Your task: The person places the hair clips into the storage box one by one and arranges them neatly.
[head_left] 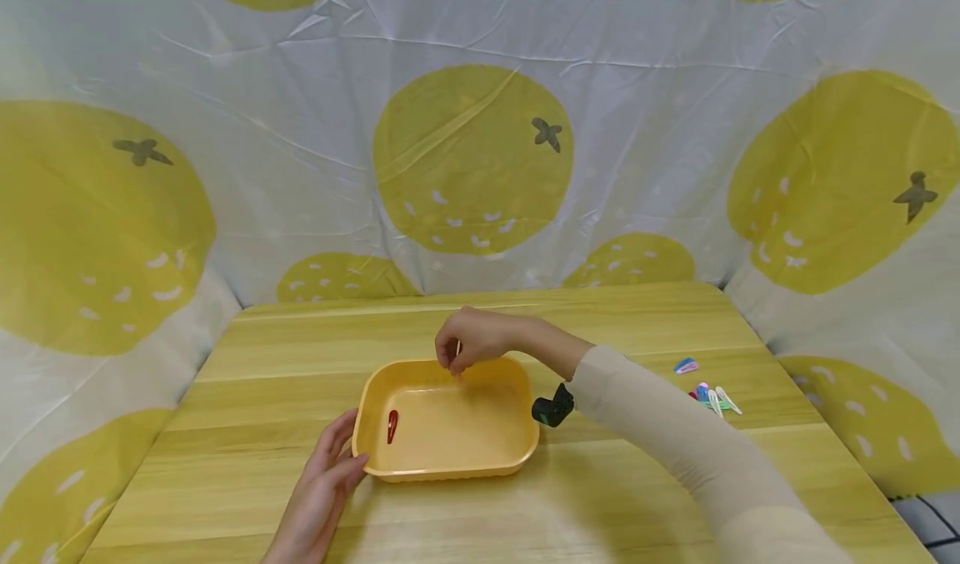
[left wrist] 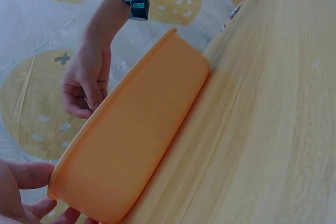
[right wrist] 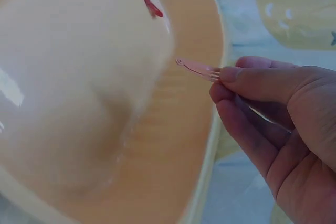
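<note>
A yellow plastic basin (head_left: 450, 443) stands on the wooden table. Its left end is held by my left hand (head_left: 326, 476), the thumb at the rim and the other fingers around the outer wall. Over the far side of the basin, my right hand (head_left: 477, 336) pinches a pink snap hair clip (right wrist: 197, 70) between thumb and forefinger. The clip points inward above the basin floor, apart from it. Inside, near the left wall, lies a red snap hair clip (head_left: 392, 426).
On the table's right side lie a blue-and-pink pair of hair clips (head_left: 686, 366) and a small heap of white, green, red and purple hair clips (head_left: 714, 400). A lemon-patterned curtain (head_left: 472, 160) hangs behind the table (head_left: 285, 364). A black device (head_left: 553, 406) sits on the right wrist.
</note>
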The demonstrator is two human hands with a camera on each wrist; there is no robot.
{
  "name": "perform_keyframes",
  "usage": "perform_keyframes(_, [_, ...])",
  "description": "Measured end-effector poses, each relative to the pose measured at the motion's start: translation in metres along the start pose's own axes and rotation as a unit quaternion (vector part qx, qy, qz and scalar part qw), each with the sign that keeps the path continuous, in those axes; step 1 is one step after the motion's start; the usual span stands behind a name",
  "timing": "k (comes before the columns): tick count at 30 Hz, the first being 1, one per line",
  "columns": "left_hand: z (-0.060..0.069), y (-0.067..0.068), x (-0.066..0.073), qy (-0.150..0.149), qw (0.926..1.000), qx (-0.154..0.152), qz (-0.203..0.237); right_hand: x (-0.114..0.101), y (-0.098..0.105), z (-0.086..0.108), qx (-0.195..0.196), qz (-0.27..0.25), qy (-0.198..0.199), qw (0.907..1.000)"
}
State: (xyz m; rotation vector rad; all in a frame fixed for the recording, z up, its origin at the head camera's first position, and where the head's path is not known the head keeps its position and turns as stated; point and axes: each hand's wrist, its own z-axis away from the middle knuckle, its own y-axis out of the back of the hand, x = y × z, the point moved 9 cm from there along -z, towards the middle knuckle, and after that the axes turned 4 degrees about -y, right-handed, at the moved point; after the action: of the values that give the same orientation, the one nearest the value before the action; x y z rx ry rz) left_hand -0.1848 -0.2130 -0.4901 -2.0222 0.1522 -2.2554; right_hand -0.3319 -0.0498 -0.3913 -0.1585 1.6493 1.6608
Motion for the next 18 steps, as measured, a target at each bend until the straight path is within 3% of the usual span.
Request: perform_keyframes(18, [-0.001, -0.001, -0.001, -0.002, 1.0000, -0.008, 0.003, -0.015, -0.036, -0.042, 0.000, 0.008, 0.047, 0.9989])
